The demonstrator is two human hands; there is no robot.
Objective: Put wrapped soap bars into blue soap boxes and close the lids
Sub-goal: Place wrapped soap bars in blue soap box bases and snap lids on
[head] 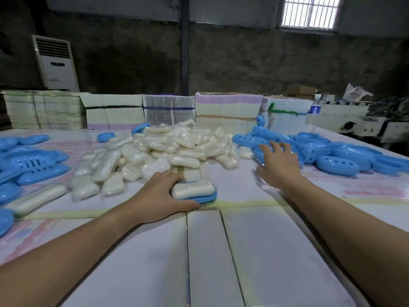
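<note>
Blue plastic forms the shallow soap box base [204, 197] lying near the middle of the counter [254, 251], and a wrapped soap bar [193, 189] is seated in it with no lid on top. The left hand [160, 197] is curled round the left end of this base, fingers laid over the far side and thumb stretched along the near edge, so the grip is closed on the base and bar together. The right hand [279, 165] is held farther off and to the right, its fingers spread and reaching onto a pile of blue soap box lids [332, 151], the fingertips laid on one pierced lid; whether that lid is actually grasped cannot be told. A heap of wrapped soap bars [159, 151] is piled just beyond the left hand, across the middle of the counter. More blue soap box parts [33, 165] are scattered along the left edge, one with slotted drain holes. Stacks of flat printed cartons [168, 109] are lined up along the far side of the counter, and a water bottle [313, 111] is stood at the far right. A white floor-standing air conditioner [55, 63] is seen against the far wall on the left, and a barred window [309, 12] high on the right.
</note>
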